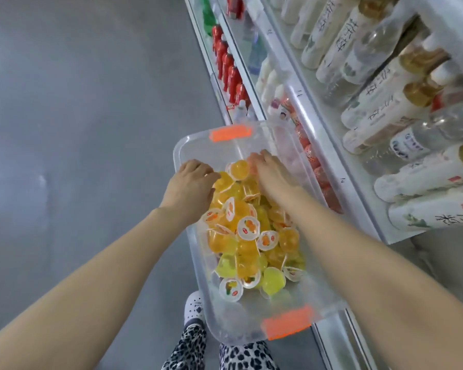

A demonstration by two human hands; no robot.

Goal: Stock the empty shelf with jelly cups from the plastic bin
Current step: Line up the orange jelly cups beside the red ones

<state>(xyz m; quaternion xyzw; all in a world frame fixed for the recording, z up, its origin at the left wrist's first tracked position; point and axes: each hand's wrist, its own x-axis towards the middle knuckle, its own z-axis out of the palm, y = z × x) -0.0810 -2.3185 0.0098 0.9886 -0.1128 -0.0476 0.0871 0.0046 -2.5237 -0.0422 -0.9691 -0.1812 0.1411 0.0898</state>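
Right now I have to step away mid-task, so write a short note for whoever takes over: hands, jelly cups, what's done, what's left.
Left hand: down in the plastic bin, at the far end of the pile. Its fingers curl among the cups, but a grip cannot be told.
Right hand: beside it in the bin, fingertips hidden.
Jelly cups: all those in view lie heaped in the bin, next to the bottle shelves.
Done: no cup seen on a shelf.
Left: lift cups out and set them on the empty shelf, which is not clearly in view.
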